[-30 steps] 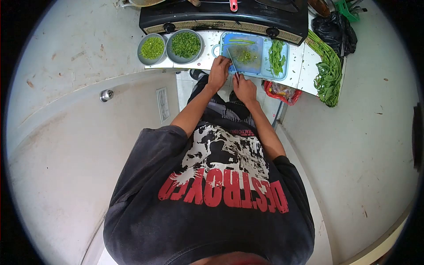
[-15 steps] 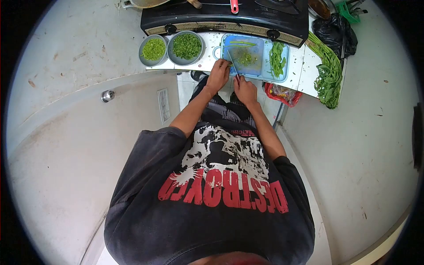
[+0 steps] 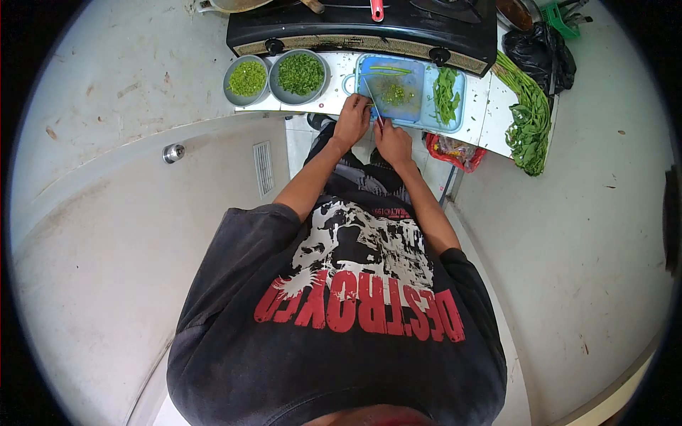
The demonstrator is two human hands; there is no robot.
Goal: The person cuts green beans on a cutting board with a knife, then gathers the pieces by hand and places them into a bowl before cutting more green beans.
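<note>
My right hand [image 3: 393, 143] is wrapped round the handle of a knife [image 3: 374, 99], whose blade points up and left over the blue cutting board [image 3: 415, 72]. Close to the blade, at the board's lower left edge, my left hand [image 3: 352, 121] has its fingers pressed together; what they hold is too small to make out. Small chopped green pieces [image 3: 398, 94] lie in the middle of the board's left part. Green stalks [image 3: 389, 70] rest along its top. On the right part is a pile of green leaves [image 3: 446, 97].
Two grey bowls of chopped greens, one lighter [image 3: 246, 79] and one darker [image 3: 300, 74], stand left of the board. Behind is a black stove [image 3: 355, 28]. A leafy bunch [image 3: 527, 131] and a black plastic bag [image 3: 545, 55] lie right. A red bag [image 3: 455, 153] is below the counter.
My right hand and the knife have shifted slightly to the left, toward my left hand. My left hand has barely moved.
</note>
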